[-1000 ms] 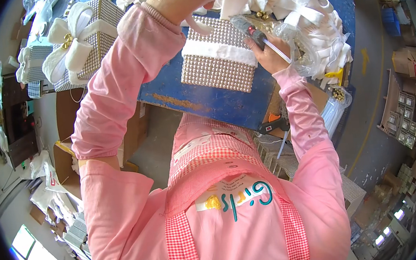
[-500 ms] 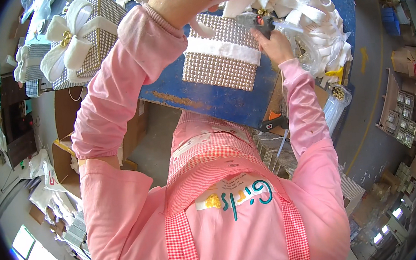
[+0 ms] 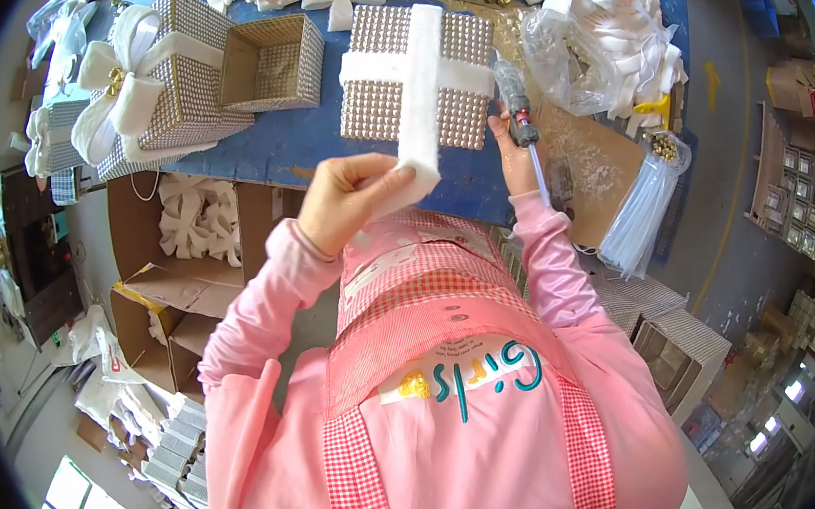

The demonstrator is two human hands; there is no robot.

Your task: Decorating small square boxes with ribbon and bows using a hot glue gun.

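Observation:
In front of me lies a square box or lid (image 3: 374, 110) covered in pearl-like beads. One white fabric ribbon (image 3: 370, 66) runs across it, and a second white ribbon (image 3: 421, 67) crosses that from the far edge toward me. My left hand (image 3: 348, 196) pinches the near end of this second ribbon, pulled out past the near edge. My right hand (image 3: 516, 156) is closed round a dark glue gun (image 3: 514, 97) beside the right edge; a pale glue stick (image 3: 541, 173) sticks out of its back.
An open beaded box (image 3: 272, 66) and beaded boxes with white bows (image 3: 132, 94) stand at the left. White fabric bows (image 3: 599, 0) are heaped at the far right, with a clear plastic bag (image 3: 560, 58). Cardboard (image 3: 594, 158) and white ties with gold beads (image 3: 635, 223) lie nearer.
My left hand has come down toward me, drawing the second ribbon over the beaded top. My right hand has moved nearer with the glue gun. The beaded piece sits farther away and turned slightly.

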